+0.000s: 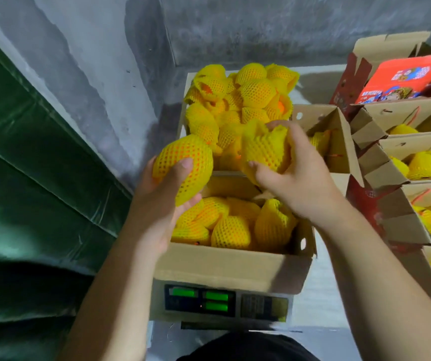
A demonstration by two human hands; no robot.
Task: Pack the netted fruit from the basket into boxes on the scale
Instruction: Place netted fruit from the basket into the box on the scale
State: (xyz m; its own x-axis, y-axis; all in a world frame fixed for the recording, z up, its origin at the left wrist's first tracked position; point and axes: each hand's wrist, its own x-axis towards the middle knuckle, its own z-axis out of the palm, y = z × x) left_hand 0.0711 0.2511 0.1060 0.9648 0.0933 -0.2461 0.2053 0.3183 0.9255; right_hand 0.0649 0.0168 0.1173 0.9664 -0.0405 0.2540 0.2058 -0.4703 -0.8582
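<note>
Two netted fruits held above the box (pixel 225 267) on the scale (pixel 222 306).
Left hand (pixel 157 204) curls round fruit (pixel 183 170), long axis tilted far-left to near-right; right hand (pixel 295 178) grips second fruit (pixel 264 149) over the far rim. Boxes crowd right; wall left.

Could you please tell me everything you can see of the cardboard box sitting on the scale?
The cardboard box is plain brown, open-topped, with an oval handle hole in its right wall. It sits level on the scale, overhanging its platform. Netted fruit in yellow foam mesh partly fills it. The left hand, holding one fruit, hovers over its left edge; whether the hand touches the box is unclear.
</note>
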